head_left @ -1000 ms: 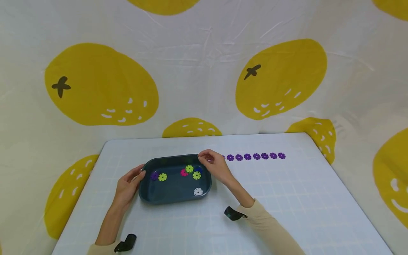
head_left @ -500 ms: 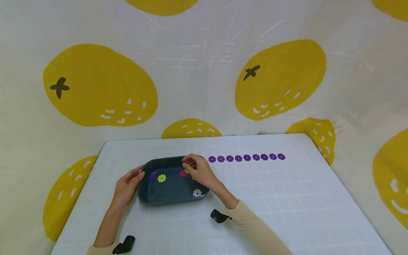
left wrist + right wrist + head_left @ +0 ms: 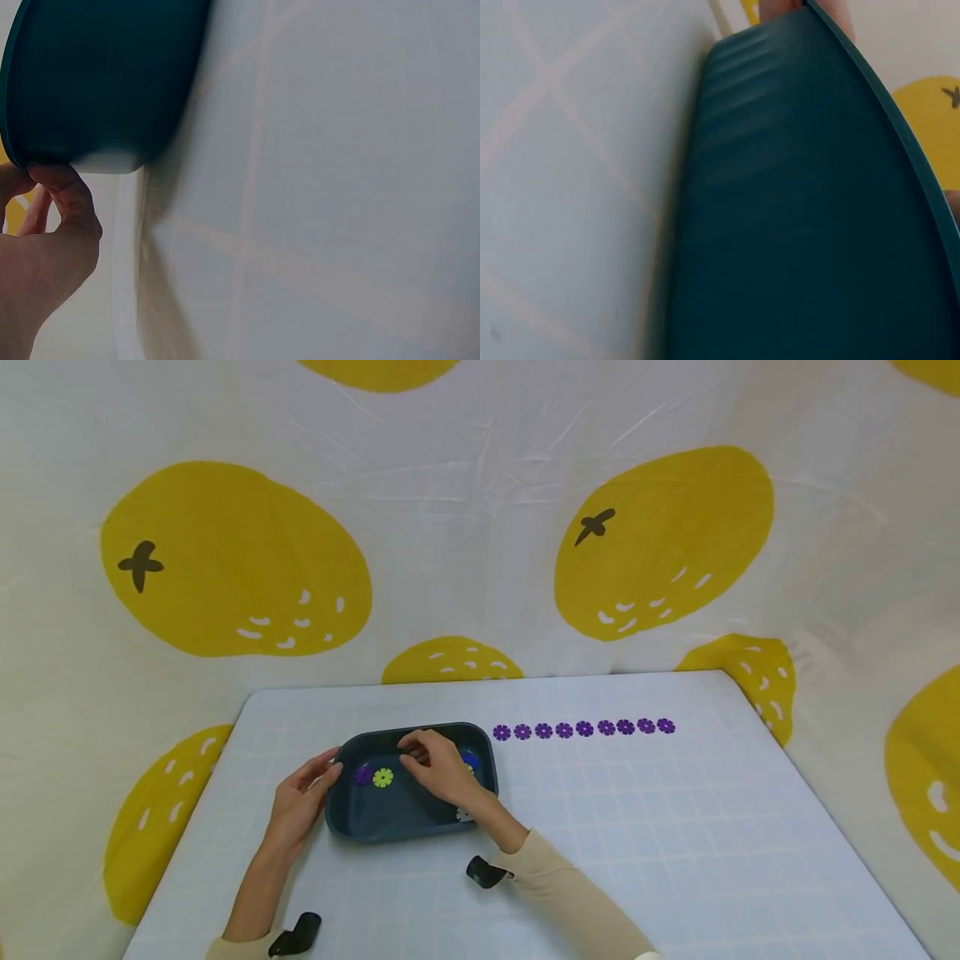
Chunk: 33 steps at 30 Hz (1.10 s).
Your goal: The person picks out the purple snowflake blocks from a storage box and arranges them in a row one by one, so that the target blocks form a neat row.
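Note:
A dark teal tray (image 3: 405,828) stands on the table, its left rim held by my left hand (image 3: 295,802). The left wrist view shows the thumb (image 3: 64,187) against the tray's rim. My right hand (image 3: 442,768) hovers over the tray's middle with fingers loosely bent, and no piece shows between them. Left of it in the tray lie a purple flower-shaped disc (image 3: 363,774) and a yellow-green flower-shaped disc (image 3: 383,777). A blue disc (image 3: 470,758) and a white disc (image 3: 463,815) are partly covered by the right hand and wrist.
A straight row of several purple flower-shaped discs (image 3: 585,728) runs along the back of the table, right of the tray. A pale checked cloth (image 3: 675,843) covers the table. Behind hangs a curtain (image 3: 465,527) printed with yellow fruit.
My right hand has moved left from the tray's far right corner to above its middle, uncovering the row's left end and hiding the pink disc. The left hand keeps its hold.

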Each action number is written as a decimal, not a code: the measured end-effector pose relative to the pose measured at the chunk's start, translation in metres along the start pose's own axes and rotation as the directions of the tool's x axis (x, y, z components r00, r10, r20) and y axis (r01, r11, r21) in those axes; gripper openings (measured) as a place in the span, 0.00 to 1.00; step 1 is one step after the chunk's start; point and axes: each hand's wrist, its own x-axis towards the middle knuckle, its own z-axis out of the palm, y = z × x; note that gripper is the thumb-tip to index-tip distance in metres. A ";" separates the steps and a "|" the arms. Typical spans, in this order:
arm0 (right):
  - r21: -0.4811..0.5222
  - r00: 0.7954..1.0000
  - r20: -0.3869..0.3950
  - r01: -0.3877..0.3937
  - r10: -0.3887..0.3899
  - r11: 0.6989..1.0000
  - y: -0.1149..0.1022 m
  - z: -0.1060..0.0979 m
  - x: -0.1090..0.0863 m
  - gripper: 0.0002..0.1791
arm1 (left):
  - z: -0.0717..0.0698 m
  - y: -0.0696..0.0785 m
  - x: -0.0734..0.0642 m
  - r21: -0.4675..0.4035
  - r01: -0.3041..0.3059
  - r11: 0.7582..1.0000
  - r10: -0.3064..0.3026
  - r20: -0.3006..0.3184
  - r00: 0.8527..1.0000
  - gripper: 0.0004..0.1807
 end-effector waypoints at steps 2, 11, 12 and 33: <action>-0.004 1.000 0.005 0.005 -0.005 1.000 0.001 0.004 0.002 0.11 | 0.001 0.001 0.000 -0.006 -0.003 1.000 0.003 -0.001 1.000 0.32; -0.085 0.997 0.078 -0.013 0.019 0.996 0.000 0.019 0.011 0.12 | 0.003 0.002 0.001 -0.010 -0.001 1.000 0.001 0.012 1.000 0.32; -0.089 0.996 0.090 -0.020 0.029 0.996 -0.001 0.021 0.011 0.12 | 0.004 0.002 0.001 -0.011 -0.002 1.000 0.002 0.014 1.000 0.32; -0.446 0.961 0.274 0.157 -0.033 0.881 -0.008 0.053 0.014 0.18 | 0.003 -0.002 -0.002 -0.071 -0.052 0.996 0.054 0.025 0.998 0.32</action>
